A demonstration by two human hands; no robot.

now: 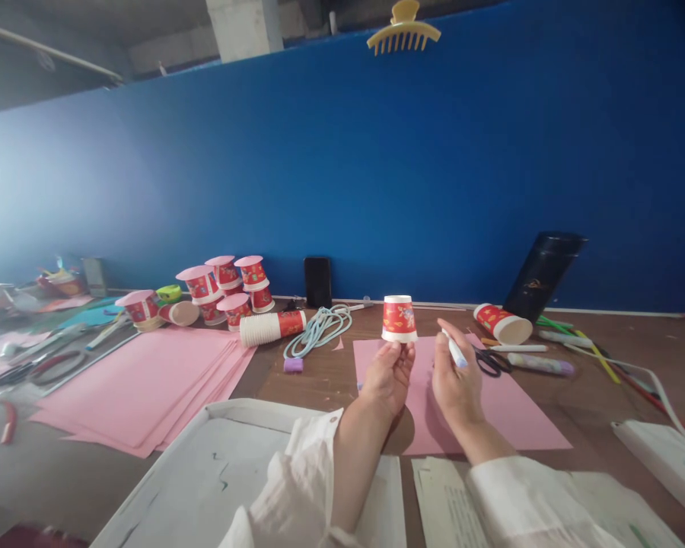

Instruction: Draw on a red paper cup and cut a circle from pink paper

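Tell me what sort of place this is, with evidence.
Probably a paper-craft worktable: pink paper sheets lie stacked on it, red paper cups topped with pink discs stand by the blue wall, the left hand holds another red cup and the right hand what looks like a white pen.

Single head-worn view, facing forward and down, tabletop [320, 384] close below, blue wall [342, 167] beyond

On the table [325, 377], the paper stack [142, 380] lies left of the loose sheet [508, 415], with stacked cups [201, 288] behind it; the phone [318, 281] stands behind the cable [320, 335]; the lying cup [492, 323] is just left of the bottle [542, 278]; in between, the held cup [398, 317] is in the left grip [387, 378], the pen [455, 350] in the right grip [457, 388]
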